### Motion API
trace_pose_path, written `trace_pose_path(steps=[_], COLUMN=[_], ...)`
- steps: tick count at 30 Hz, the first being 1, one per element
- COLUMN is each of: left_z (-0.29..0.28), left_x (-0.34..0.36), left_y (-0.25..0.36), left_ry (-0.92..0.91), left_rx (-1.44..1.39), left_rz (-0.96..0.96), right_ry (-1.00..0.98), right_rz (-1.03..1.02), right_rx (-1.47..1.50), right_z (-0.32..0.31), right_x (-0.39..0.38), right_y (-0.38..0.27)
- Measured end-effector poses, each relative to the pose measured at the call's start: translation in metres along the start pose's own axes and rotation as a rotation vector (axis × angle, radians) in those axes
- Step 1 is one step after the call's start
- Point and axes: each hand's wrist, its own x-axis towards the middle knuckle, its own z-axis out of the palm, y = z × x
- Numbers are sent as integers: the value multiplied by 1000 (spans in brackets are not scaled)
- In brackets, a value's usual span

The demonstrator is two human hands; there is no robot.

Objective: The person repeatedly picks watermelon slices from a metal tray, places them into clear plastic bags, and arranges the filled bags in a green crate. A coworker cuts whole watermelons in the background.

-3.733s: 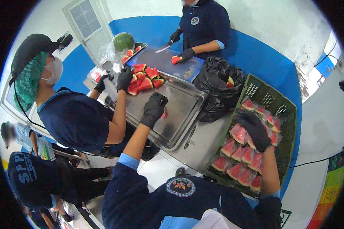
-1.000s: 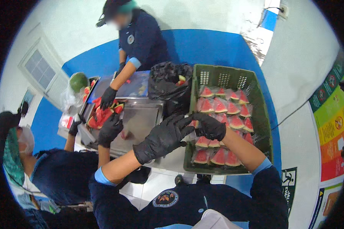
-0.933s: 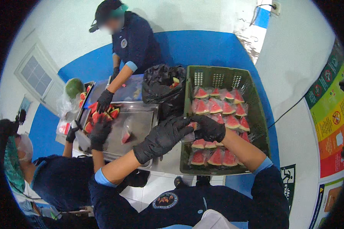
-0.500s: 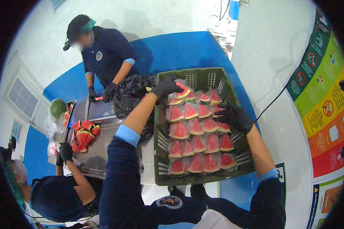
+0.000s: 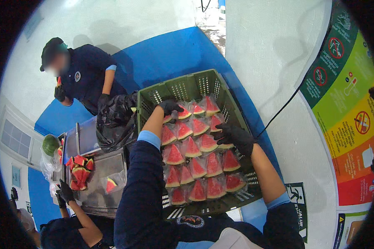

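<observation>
Metal tray (image 5: 96, 195) at nine o'clock from crate (image 5: 192, 86). Left hand (image 5: 169, 107) at eleven, curled by bagged watermelon slice (image 5: 185, 113); from here, can't tell grip. Other slices (image 5: 192, 147) rowed mid-crate. Right hand (image 5: 237, 139) at three, spread over slices, empty.

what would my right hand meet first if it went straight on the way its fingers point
Your right hand would probably meet a bagged watermelon slice just ahead; depth is unclear, so it may already touch.
</observation>
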Motion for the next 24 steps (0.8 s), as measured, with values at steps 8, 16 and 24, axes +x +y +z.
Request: trace_pose_path(steps=[8,16,24], left_z=[13,8,-47], left_x=[43,-14,-278], left_y=[5,40,40], left_ry=[-16,391,583], left_rx=[516,371,268], left_rz=[153,222,407], right_ry=[6,77,39], right_rz=[-1,87,40], right_rx=[68,-80,9], right_z=[0,2,-11], right_x=[4,6,16], right_y=[2,5,23])
